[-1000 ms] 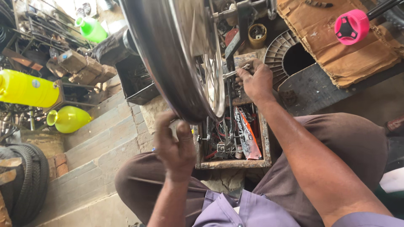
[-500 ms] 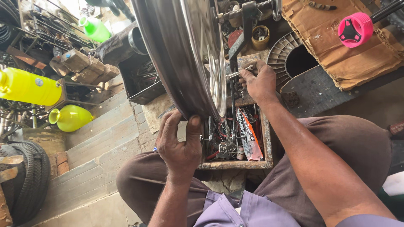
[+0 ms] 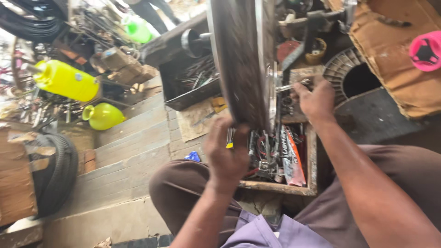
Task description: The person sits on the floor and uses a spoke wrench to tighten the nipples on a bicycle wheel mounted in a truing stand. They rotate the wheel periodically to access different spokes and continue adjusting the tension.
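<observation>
Head view: cluttered workshop, brick floor (image 3: 133,151).

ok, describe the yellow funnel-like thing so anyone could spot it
Start at the big dark rubber wheel that the left hand grips. Look far left to the long yellow plastic jug; just below it lies the small round yellow-green plastic funnel, squat and bulbous, unlike the jug.

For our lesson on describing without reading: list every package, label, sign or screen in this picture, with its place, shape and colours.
Flat packet: in the wooden tool tray, between the two arms; long, black and white with an orange-red edge.
Small sticker: on the yellow jug at left; round, pale.
No signs or screens show.
</observation>
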